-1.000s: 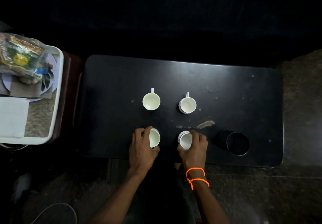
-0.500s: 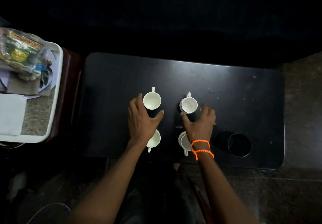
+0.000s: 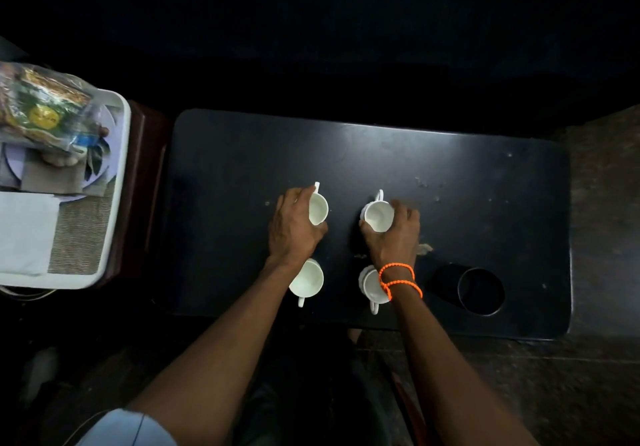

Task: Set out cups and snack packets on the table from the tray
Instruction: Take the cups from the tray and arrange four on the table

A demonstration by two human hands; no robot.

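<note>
Several white cups stand in a square on the black table (image 3: 467, 175). My left hand (image 3: 292, 227) is wrapped around the far left cup (image 3: 318, 208), whose handle points away from me. My right hand (image 3: 394, 234), with orange bead bands at the wrist, grips the far right cup (image 3: 376, 216). The near left cup (image 3: 307, 280) and the near right cup (image 3: 371, 284) stand free, handles toward me, partly under my wrists. Snack packets (image 3: 41, 109) lie on the white tray (image 3: 119, 182) at the far left.
A black tumbler (image 3: 479, 289) stands near the table's front right. The tray rests on a dark red stand beside the table and also holds a plate and folded cloths. Crumbs and a scrap mark the table right of the cups.
Both hands let go of the two near cups, moved away from me and closed on the two far cups.
</note>
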